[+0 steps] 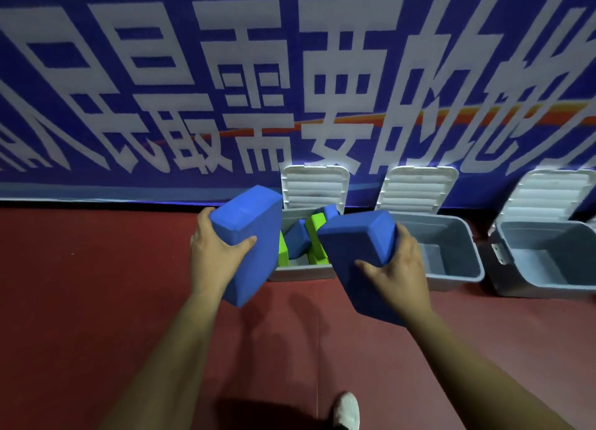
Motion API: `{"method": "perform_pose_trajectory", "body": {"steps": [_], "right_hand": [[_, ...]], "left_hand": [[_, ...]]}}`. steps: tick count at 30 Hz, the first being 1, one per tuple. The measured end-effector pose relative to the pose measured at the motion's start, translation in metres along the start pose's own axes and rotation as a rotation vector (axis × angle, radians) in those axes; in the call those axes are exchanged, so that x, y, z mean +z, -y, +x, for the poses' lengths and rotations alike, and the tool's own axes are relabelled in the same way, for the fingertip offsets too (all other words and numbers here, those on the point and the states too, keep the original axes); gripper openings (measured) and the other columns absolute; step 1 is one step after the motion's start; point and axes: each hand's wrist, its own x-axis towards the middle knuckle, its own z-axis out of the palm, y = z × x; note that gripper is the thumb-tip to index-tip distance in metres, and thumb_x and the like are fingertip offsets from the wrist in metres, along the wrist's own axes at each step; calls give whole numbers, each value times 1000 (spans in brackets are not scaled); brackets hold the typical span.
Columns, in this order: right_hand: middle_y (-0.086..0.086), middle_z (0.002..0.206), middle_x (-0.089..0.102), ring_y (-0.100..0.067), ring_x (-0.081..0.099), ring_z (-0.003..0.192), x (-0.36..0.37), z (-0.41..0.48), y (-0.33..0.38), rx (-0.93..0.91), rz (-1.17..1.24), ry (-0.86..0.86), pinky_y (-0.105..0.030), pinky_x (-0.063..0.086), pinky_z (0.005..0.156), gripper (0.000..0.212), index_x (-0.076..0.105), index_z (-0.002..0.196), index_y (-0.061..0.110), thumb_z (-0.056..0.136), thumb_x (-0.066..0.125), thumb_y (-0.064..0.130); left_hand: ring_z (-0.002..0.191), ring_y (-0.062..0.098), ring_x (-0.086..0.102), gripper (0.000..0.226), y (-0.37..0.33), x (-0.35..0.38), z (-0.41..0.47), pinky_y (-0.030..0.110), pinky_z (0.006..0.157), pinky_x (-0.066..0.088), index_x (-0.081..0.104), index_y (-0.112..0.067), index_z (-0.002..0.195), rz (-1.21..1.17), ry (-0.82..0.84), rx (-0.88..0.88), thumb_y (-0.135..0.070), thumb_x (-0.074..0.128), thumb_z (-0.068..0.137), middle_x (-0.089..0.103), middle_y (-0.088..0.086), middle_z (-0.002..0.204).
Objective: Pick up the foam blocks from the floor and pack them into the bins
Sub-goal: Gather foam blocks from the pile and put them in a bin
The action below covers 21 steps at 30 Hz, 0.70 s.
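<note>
Your left hand [213,249] grips one blue foam block [248,236], thumb across its near face. Your right hand [400,268] clasps a second blue foam block [351,252]. Both blocks cover the near corners of the left bin [303,272], which is crowded with green blocks [314,226]. The middle bin [471,268] and right bin [529,286] stand open beside it.

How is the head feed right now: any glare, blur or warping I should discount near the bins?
Head view: the white ribbed bin lids are blown out by glare; wide-angle warping bows the blue lettered banner and tilts the rightmost grey plastic bin; soft shadows fall on the red floor in the foreground; overall focus is slightly soft.
</note>
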Motion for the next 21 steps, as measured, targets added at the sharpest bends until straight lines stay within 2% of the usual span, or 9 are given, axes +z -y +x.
{"method": "perform_pose_trajectory", "body": {"steps": [10, 14, 17, 21], "right_hand": [[-1, 137, 45, -24, 45, 127, 95, 218, 26, -47, 108, 108, -43, 43, 105, 96, 32, 146, 21, 68, 86, 35], [2, 139, 42, -22, 45, 129, 157, 283, 17, 28, 120, 139, -46, 43, 107, 99, 28, 147, 27, 67, 86, 35], [5, 133, 45, -19, 48, 123, 207, 323, 6, 120, 151, 173, -47, 45, 104, 90, 34, 140, 27, 66, 86, 26], [4, 125, 53, -19, 54, 116, 271, 362, -23, 222, 161, 293, -44, 48, 99, 85, 38, 133, 30, 62, 84, 22]], "left_hand": [[113, 31, 55, 87, 44, 70, 166, 44, 91, 49, 39, -18, 132, 60, -26, -153, -27, 89, 62, 57, 10, 123], [110, 30, 54, 82, 76, 124, 248, 39, 86, 47, 40, -10, 130, 53, 49, -213, -17, 87, 63, 51, 11, 124], [106, 34, 55, 78, 106, 169, 309, 38, 79, 46, 42, -7, 124, 88, 114, -241, -15, 87, 60, 50, 13, 120], [116, 32, 49, 81, 149, 227, 373, 43, 90, 47, 41, -14, 132, 149, 257, -253, -17, 84, 64, 44, 10, 128]]}}
